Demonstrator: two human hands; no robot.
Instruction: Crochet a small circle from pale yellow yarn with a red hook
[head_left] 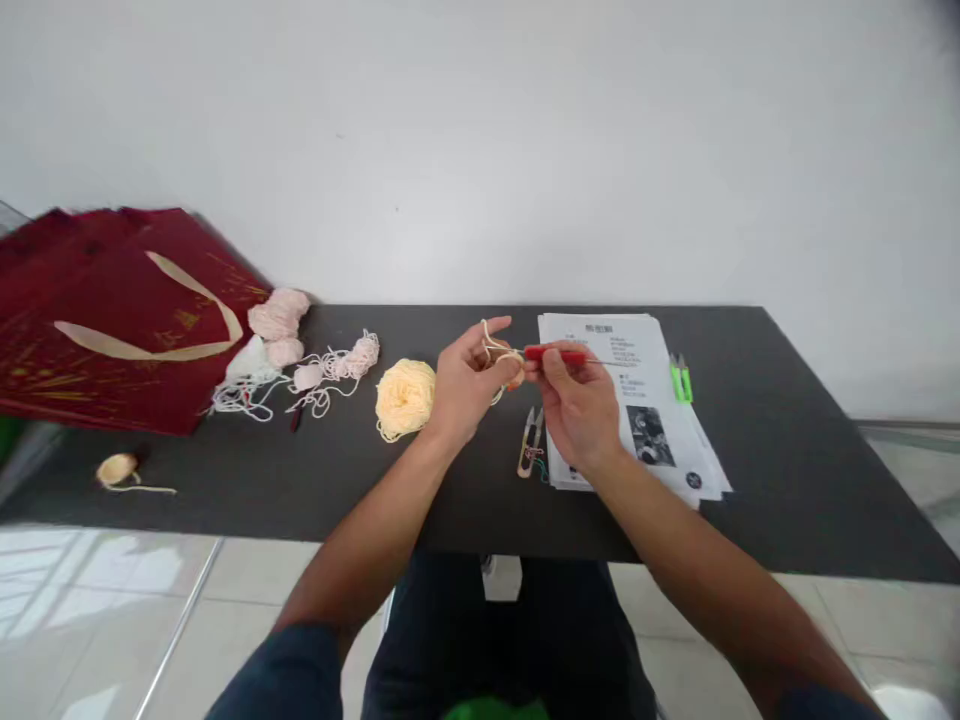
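My left hand [469, 380] is raised over the dark table [787, 450], fingers closed, with cream yarn [501, 352] looped over them. My right hand [577, 405] pinches a crochet hook with a red handle [555, 355], its tip meeting the yarn at my left fingers. A strand seems to lead back to the cream yarn ball [405, 397] lying just left of my left hand. Small thread snips [530, 442] lie on the table below and between my hands.
A stack of printed sheets [637, 400] lies under my right hand, green snips [681, 378] at its right. Pink and white yarn [300, 360] sprawls at left beside a red gift bag [112, 320]. A small tan yarn coil [116, 468] sits near the front left edge.
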